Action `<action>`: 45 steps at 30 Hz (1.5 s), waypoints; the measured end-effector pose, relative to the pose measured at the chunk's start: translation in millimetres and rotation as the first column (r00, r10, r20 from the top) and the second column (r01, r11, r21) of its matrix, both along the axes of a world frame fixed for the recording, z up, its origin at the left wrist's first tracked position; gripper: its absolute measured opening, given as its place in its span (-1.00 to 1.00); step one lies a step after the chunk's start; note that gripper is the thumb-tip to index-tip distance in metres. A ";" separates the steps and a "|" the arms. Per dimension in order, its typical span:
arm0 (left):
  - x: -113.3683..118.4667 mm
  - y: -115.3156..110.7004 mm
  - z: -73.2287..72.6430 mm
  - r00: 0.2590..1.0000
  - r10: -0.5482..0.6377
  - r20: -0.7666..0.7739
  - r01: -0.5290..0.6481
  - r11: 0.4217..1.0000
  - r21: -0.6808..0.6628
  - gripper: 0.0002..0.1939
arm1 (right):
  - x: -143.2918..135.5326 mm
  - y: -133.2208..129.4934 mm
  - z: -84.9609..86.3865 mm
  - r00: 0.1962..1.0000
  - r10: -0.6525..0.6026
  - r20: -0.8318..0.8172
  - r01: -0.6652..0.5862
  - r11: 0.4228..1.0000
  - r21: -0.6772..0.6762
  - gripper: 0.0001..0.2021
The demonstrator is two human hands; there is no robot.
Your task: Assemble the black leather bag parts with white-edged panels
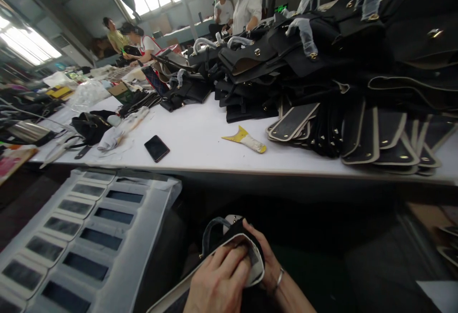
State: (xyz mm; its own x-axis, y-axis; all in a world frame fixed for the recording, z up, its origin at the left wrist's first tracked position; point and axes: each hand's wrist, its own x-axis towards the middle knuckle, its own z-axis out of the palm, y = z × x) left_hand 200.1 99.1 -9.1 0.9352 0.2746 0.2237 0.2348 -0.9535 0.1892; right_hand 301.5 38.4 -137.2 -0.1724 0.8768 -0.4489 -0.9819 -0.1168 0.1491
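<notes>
A black handbag (255, 263) with a pale edge is held low in front of me, at the bottom middle of the head view. Its looped handle (207, 236) stands up on the far side. My left hand (218, 279) has its fingers curled into the open mouth, against the light lining; their tips are hidden inside. Around the outside of the far right end, my right hand (266, 251) grips the bag, a bracelet on its wrist. Most of the bag's lower body is out of view.
Ahead, a white table (193, 148) carries a phone (156, 148), a yellow-tipped tool (246, 140), black trimmed flaps (293, 122) and a large pile of black bags (257, 60). At left, a board (143, 227) holds rows of dark panels. Several people work farther back.
</notes>
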 end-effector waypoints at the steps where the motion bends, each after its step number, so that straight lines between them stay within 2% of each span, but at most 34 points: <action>1: 1.4 0.0 2.6 1.000 -0.006 0.002 0.006 1.000 -0.004 -0.61 | -1.8 -0.5 2.2 0.999 -0.036 0.024 0.037 0.999 -0.019 -0.69; 3: 2.9 -0.1 7.1 1.000 -0.008 0.001 0.008 1.000 -0.012 -0.66 | -1.7 0.1 6.2 0.995 -0.069 0.076 0.071 0.997 -0.025 -0.69; 5: 3.3 -0.6 10.7 0.999 -0.003 -0.039 0.000 0.998 -0.059 -0.72 | 3.6 1.9 8.7 0.993 -0.042 0.109 0.042 0.999 0.000 -0.67; 8: 4.7 -2.2 14.1 0.993 0.014 -0.118 -0.033 0.987 -0.156 -0.65 | 13.4 4.6 9.5 0.990 -0.010 0.137 0.010 1.000 0.001 -0.64; 11: 8.6 -3.5 17.4 0.988 0.019 -0.154 -0.046 0.984 -0.174 -0.58 | 15.4 6.2 9.8 0.982 0.024 0.190 -0.020 1.000 -0.022 -0.63; 14: 13.5 -1.0 25.3 0.975 0.017 -0.220 -0.066 0.974 -0.216 -0.52 | 11.4 6.6 11.6 0.950 0.079 0.301 -0.063 0.996 -0.064 -0.60; 16: 16.5 4.1 33.2 0.962 0.027 -0.273 -0.104 0.957 -0.272 -0.53 | 11.8 4.2 14.0 0.902 0.121 0.415 -0.079 0.990 -0.117 -0.53; 18: 20.0 11.4 41.1 0.953 0.071 -0.295 -0.172 0.926 -0.335 -0.58 | 18.5 -2.3 18.6 0.814 0.138 0.565 -0.043 0.983 -0.179 -0.49; 20: 25.3 19.9 47.5 0.946 0.138 -0.293 -0.247 0.893 -0.376 -0.62 | 30.6 -13.5 27.5 0.675 0.132 0.726 0.049 0.974 -0.223 -0.51; 23: 39.0 33.1 53.8 0.924 0.150 -0.352 -0.265 0.914 -0.307 -0.69 | 47.9 -34.1 53.0 0.451 0.126 0.884 0.175 0.958 -0.226 -0.56; 24: 44.6 37.6 55.4 0.917 0.124 -0.380 -0.240 0.931 -0.275 -0.71 | 50.4 -40.2 64.2 0.342 0.147 0.928 0.168 0.962 -0.214 -0.56; 26: 55.3 46.5 57.7 0.909 0.050 -0.414 -0.164 0.956 -0.245 -0.74 | 48.8 -48.9 87.0 0.027 0.212 0.977 0.087 0.973 -0.214 -0.57; 28: 62.8 55.9 57.5 0.917 -0.039 -0.398 -0.084 0.955 -0.285 -0.78 | 41.4 -51.8 105.5 -0.296 0.270 0.916 0.015 0.960 -0.279 -0.56; 29: 64.6 60.8 56.0 0.920 -0.091 -0.382 -0.037 0.948 -0.316 -0.78 | 37.3 -51.2 112.1 -0.397 0.297 0.868 0.009 0.947 -0.320 -0.55; 31: 64.7 70.4 49.7 0.916 -0.206 -0.343 0.057 0.916 -0.397 -0.74 | 31.3 -47.4 120.3 -0.466 0.345 0.814 0.033 0.927 -0.374 -0.58; 35: 58.7 85.7 30.8 0.895 -0.354 -0.272 0.154 0.817 -0.556 -0.68 | 30.3 -36.4 126.6 -0.521 0.353 0.777 -0.002 0.910 -0.414 -0.70; 39: 57.8 92.2 19.0 0.898 -0.387 -0.208 0.178 0.753 -0.633 -0.69 | 32.2 -29.2 130.2 -0.578 0.374 0.725 -0.022 0.881 -0.472 -0.70; 45: 57.5 91.7 13.9 0.913 -0.370 -0.172 0.158 0.708 -0.688 -0.72 | 29.3 -27.1 126.2 -0.641 0.396 0.657 -0.007 0.854 -0.521 -0.68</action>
State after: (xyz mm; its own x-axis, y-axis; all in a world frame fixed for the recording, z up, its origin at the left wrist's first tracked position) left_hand 257.6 190.8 4.8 0.9813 -0.0174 -0.1917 0.1349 -0.6484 0.7492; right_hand 330.8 11.3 -11.0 0.4489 0.8322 -0.3254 0.5160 -0.5387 -0.6660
